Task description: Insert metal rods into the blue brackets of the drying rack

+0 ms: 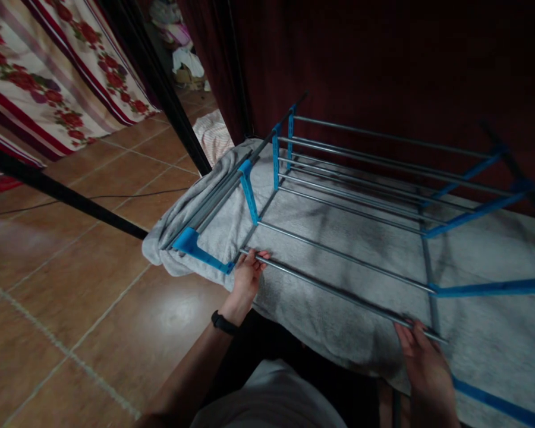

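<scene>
A clothes drying rack (339,205) of grey metal rods and blue plastic brackets stands in front of me. A grey towel (321,309) lies spread over its rods and hangs off the near and left edges. My left hand (246,279) grips the towel's edge at the nearest rod, beside the blue corner bracket (191,244), fingers curled over the rod. A black band sits on that wrist. My right hand (421,359) rests on the towel at the right end of the same rod, fingers pressed together on the cloth.
Brown floor tiles (71,285) spread to the left, with a thin cable across them. Black poles (62,193) slant over the floor. A floral red-and-white cloth (49,71) hangs at the upper left. A dark red curtain (383,59) stands behind the rack.
</scene>
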A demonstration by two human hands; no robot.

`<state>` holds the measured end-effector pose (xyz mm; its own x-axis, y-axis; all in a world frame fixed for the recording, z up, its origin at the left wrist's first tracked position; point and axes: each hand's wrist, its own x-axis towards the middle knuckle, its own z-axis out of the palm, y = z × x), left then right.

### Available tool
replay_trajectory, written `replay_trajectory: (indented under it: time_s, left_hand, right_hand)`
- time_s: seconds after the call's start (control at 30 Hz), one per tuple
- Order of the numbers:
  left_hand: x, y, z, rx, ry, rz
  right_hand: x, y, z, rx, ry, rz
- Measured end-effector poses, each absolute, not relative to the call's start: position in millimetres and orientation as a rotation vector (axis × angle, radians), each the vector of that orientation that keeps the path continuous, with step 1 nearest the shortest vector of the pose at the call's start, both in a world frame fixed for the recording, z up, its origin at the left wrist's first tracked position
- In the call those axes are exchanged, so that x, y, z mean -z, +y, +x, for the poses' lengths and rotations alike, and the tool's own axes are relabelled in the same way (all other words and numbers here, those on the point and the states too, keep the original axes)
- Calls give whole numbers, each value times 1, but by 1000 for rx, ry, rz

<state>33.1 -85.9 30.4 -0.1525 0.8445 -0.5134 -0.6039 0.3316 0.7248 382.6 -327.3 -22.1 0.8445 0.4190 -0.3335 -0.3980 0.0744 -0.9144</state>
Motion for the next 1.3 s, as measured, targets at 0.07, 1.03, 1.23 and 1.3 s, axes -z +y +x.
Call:
replay_trajectory:
  time_s: [0.07, 1.03, 1.23, 1.3]
  left_hand:
    - [-33, -85, 33, -1287, 1155, 262]
    - [-29, -81, 33, -1143, 1173, 355]
    - [-30, -81, 39, -1082, 1221, 341]
    - [-31, -82, 42, -1067, 1233, 340]
  right_hand:
    - [26, -326, 385, -624, 52, -1354]
    - [24, -312, 371, -661, 97, -1177]
    - [25, -308, 367, -636, 111, -1191]
    - [24, -307, 366, -630, 107, -1211]
